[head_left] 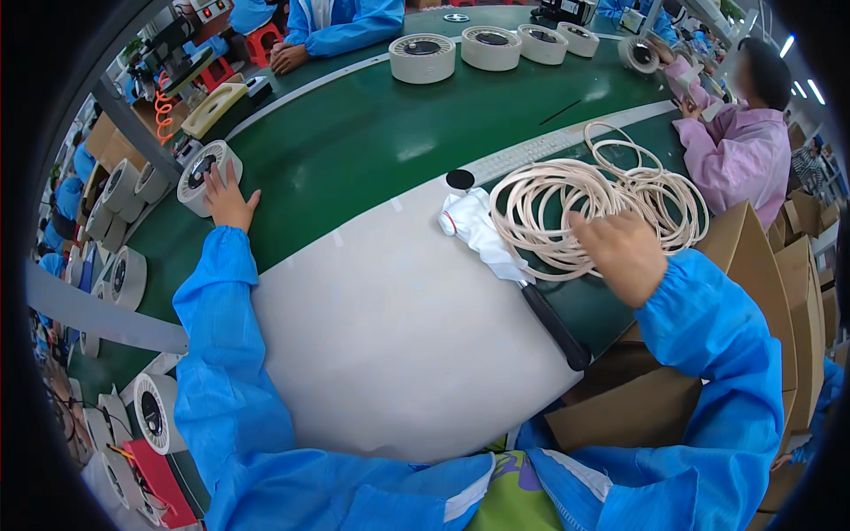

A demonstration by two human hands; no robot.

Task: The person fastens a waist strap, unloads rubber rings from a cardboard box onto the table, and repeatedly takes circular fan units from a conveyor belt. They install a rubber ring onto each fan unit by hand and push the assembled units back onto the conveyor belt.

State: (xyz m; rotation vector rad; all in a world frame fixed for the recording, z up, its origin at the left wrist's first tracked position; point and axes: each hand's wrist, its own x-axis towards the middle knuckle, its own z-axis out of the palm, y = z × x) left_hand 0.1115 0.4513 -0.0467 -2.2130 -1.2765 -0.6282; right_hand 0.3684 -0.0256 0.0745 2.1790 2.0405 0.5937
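At the far left of the green belt, my left hand (228, 196) lies with spread fingers on a white round housing (198, 180) with a dark centre and slotted rim. My right hand (624, 255) is over a heap of thin cream-coloured rings (553, 199) on the right. Its fingers are curled and slightly blurred, and whatever they pinch is hidden beneath them. Beside the heap lies a tool with a black handle (554, 326), its head wrapped in white cloth (482, 232).
A pale sheet (403, 341) covers the bench before me. More white housings (422, 59) line the belt's far side; others are stacked at left. Cardboard boxes (748, 252) stand at my right. A co-worker in pink (739, 150) sits at right; another in blue (345, 26) is opposite.
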